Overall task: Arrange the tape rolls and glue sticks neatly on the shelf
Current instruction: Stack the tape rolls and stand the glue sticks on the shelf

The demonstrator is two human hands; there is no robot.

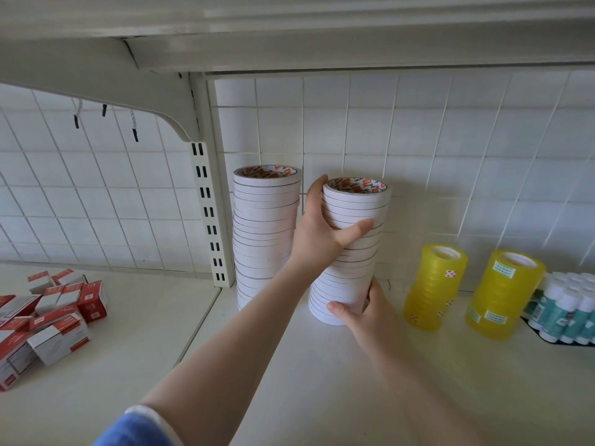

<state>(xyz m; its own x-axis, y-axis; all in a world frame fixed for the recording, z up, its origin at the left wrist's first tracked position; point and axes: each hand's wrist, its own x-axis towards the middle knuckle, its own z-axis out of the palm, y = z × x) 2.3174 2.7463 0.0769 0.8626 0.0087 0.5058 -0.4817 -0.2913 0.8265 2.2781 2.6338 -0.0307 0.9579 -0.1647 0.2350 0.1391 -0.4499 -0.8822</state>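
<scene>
Two tall stacks of white tape rolls stand on the white shelf (322, 375) near the back wall. My left hand (325, 226) grips the upper part of the right stack (351, 268), thumb across its front. My right hand (363, 313) holds the same stack at its base. That stack leans slightly. The left stack (265, 226) stands free beside the shelf upright. To the right stand two stacks of yellow clear tape (434, 284) (502, 294). A tray of glue sticks (566, 307) with white caps and teal labels sits at the far right edge.
Several red and white small boxes (48, 320) lie jumbled on the neighbouring shelf at the left. A slotted metal upright (209, 214) divides the two shelves. An upper shelf (289, 33) hangs overhead. A wire grid covers the back wall.
</scene>
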